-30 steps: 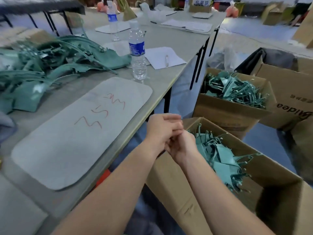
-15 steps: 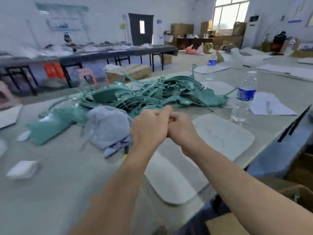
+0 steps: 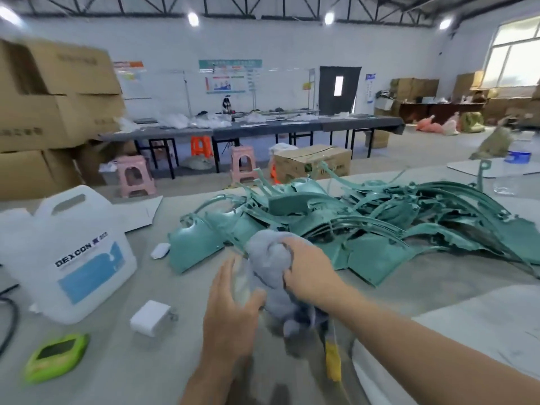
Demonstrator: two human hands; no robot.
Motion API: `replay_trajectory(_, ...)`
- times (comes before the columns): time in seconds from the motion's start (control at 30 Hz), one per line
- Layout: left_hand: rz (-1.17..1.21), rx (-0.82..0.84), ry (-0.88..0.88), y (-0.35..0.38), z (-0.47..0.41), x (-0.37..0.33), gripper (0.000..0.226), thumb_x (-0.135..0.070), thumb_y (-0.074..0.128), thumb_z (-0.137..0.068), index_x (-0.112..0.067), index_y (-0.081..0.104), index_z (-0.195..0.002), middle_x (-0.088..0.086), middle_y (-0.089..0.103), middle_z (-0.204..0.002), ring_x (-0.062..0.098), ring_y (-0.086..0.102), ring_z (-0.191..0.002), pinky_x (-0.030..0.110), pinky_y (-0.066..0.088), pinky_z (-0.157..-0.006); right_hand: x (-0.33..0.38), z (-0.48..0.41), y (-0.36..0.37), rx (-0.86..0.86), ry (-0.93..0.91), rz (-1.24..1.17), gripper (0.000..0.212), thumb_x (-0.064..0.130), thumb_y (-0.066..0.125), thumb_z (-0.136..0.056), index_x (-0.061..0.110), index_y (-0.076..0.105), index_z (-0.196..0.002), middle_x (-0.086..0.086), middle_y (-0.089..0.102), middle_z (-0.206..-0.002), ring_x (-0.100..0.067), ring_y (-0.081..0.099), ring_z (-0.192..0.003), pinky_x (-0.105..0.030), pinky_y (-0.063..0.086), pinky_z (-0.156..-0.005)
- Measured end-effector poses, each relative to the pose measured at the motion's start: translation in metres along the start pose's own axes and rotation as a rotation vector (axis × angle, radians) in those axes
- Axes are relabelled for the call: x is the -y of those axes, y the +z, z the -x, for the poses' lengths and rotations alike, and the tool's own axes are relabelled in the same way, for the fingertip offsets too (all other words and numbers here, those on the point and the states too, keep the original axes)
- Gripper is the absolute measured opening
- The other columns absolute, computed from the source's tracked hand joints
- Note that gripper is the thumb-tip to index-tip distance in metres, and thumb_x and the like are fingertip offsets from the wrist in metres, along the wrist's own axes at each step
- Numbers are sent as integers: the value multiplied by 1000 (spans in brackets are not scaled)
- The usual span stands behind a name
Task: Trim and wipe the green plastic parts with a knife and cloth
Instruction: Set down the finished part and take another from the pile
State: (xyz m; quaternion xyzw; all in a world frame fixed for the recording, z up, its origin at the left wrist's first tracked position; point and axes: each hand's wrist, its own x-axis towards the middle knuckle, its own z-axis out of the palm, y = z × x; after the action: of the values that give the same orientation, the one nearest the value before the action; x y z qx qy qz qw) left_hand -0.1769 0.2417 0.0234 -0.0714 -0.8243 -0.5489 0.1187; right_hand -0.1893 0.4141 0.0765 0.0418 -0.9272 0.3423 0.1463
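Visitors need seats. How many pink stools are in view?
2. The left pink stool stands beside the stacked cardboard boxes. The right pink stool stands beside the cardboard box on the floor. Others may be hidden.

On your desk (image 3: 117,375), a white plastic jug (image 3: 70,252) with a blue label reading DEXCON stands upright near the left edge. In front of it, toward the front-left corner, lies a lime-green gadget (image 3: 55,356) with a dark screen, and a black cable (image 3: 8,323) curls in from the left edge. A small white block (image 3: 150,317) sits just right of the jug, with a smaller white scrap (image 3: 160,249) farther back. A flat cardboard sheet (image 3: 140,211) lies behind the jug at the far edge. A water bottle (image 3: 517,162) stands far right, and a pale mat (image 3: 467,331) covers the front-right corner. Beyond the desk are stacked cardboard boxes (image 3: 52,92), pink stools (image 3: 133,176) and long dark tables (image 3: 263,128).
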Motion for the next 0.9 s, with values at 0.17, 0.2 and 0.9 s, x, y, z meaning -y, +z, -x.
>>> replay_trajectory(0.17,192,-161,-50,7,-10,19,105,-16,79,-85,-51,12,-156,-14,33,-159,12,42,-143,41,41,-115,43,-13,15,343,-87,-145,57,0,52,-90,22,59,-142,2,66,-135,-6,59,-114,1,43,-81)
replay_trajectory(0.2,82,-201,-39,3,-14,26,109,-13,84,-78,-44,17,-158,-9,36,-159,14,41,-143,42,40,-115,48,-17,11,430,-70,-184,55,-3,49,-92,19,61,-140,-1,68,-133,-10,62,-117,-10,49,-88)
replay_trajectory(0.9,-407,-3,125,-2,-15,25,75,-35,76,-65,-33,58,-138,-10,55,-133,19,53,-116,32,48,-95,-26,-44,-94,-170,84,608,43,9,58,-97,23,54,-137,-9,72,-93,-27,64,-73,-38,55,-65)
